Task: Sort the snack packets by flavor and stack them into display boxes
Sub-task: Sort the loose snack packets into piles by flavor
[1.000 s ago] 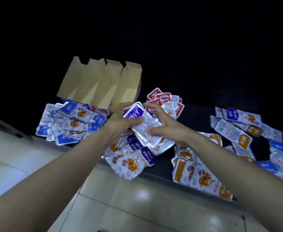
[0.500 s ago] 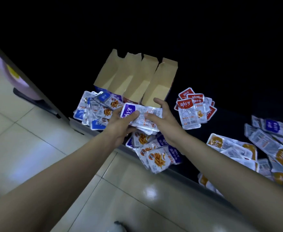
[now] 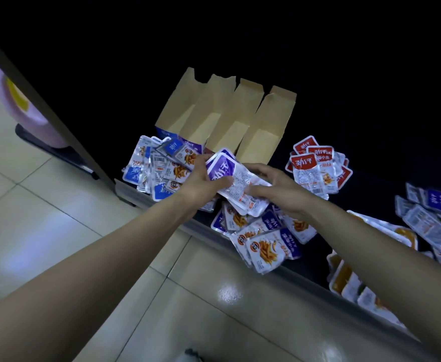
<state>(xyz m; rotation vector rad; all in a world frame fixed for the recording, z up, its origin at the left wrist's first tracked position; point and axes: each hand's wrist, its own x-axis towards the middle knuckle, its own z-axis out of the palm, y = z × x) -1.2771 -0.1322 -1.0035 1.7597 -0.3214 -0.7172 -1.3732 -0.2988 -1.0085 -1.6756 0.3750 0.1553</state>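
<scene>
Our left grip [image 3: 201, 182] and right grip [image 3: 282, 190] clasped the stack of purple-and-silver foil snack packets [image 3: 236, 178] between them.

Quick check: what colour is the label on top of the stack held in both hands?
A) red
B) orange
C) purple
C: the stack, gripped between the left hand and the right hand, shows a purple label on top. The red packets lie apart, to the right of the boxes.
</scene>
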